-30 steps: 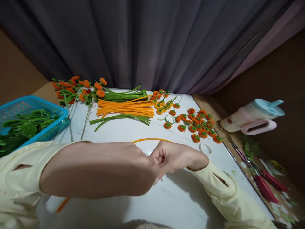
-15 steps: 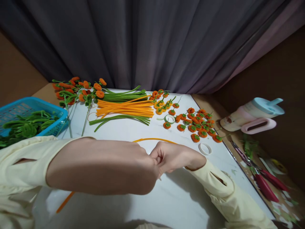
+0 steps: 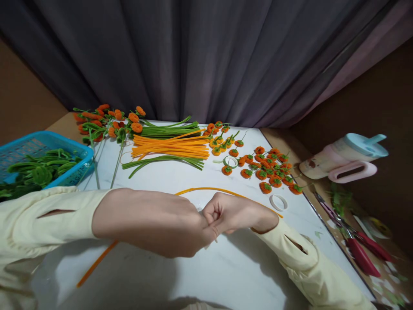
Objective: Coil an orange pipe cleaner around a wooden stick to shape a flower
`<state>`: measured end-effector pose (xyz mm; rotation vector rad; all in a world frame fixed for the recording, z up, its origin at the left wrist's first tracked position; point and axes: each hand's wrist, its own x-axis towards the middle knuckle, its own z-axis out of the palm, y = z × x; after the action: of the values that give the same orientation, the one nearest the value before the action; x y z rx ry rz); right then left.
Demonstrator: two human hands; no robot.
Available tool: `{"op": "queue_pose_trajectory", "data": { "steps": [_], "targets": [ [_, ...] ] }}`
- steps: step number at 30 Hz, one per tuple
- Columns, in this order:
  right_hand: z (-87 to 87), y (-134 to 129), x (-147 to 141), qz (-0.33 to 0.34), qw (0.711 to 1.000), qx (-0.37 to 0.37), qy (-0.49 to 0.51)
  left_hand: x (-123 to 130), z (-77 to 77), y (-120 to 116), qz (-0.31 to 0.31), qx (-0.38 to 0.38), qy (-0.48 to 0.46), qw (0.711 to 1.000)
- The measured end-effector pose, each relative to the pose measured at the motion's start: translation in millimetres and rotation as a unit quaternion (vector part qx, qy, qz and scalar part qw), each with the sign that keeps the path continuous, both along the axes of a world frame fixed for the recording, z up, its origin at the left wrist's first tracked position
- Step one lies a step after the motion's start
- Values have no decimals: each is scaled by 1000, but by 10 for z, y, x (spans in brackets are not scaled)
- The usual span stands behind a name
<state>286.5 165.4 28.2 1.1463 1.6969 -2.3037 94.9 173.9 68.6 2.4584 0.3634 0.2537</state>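
My left hand (image 3: 161, 221) and my right hand (image 3: 237, 213) meet over the white table, fingers curled and pinched together. An orange pipe cleaner (image 3: 209, 188) arcs out behind them, reaching past my right wrist. A straight orange length (image 3: 97, 265) comes out below my left wrist towards the lower left. Both lengths lead in under my hands, closed on the pipe cleaner, though the gripped spot is hidden. Whether it is one piece or two I cannot tell.
Beyond my hands lie orange pipe cleaners (image 3: 169, 146), green ones (image 3: 171, 160) and several small orange pompom flowers (image 3: 266, 172). A blue basket (image 3: 69, 144) of green leaves stands left. Tape rolls (image 3: 278, 202), red-handled pliers (image 3: 363, 256) and a tumbler (image 3: 342, 157) are right.
My left hand has rolled and drawn slightly, uncovering more of the straight orange length. The arc behind my hands now stretches farther right, past my right wrist. My right hand stays nearly in place.
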Motion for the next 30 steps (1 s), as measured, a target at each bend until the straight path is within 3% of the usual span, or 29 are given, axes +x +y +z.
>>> {"op": "queue_pose_trajectory", "data": {
  "steps": [2, 4, 12, 16, 19, 20, 23, 30],
  "targets": [
    [-19, -7, -3, -3, 1000, -6, -3, 38, 33, 4, -87, 36, 52, 994],
    [-53, -13, -1, 0, 1000, -12, -2, 66, 15, -6, -116, 56, 79, 988],
    [-94, -54, -56, 18, 1000, -10, -1, 59, -169, 45, -170, -15, 47, 984],
    [-99, -6, -20, 41, 999, 12, -19, 74, -206, -69, -184, -29, 81, 979],
    [-119, 72, 142, -31, 995, 78, -55, 27, -236, -211, -282, -23, 75, 956],
    [-122, 88, 205, -56, 989, 108, -80, -3, -235, -234, -287, -20, 79, 955],
    [-106, 67, 334, -63, 984, 140, -86, -91, -167, -180, -178, 38, 118, 976],
    [91, -159, 280, -94, 978, 179, -56, -85, 87, 44, -82, 87, 153, 981]
  ]
}}
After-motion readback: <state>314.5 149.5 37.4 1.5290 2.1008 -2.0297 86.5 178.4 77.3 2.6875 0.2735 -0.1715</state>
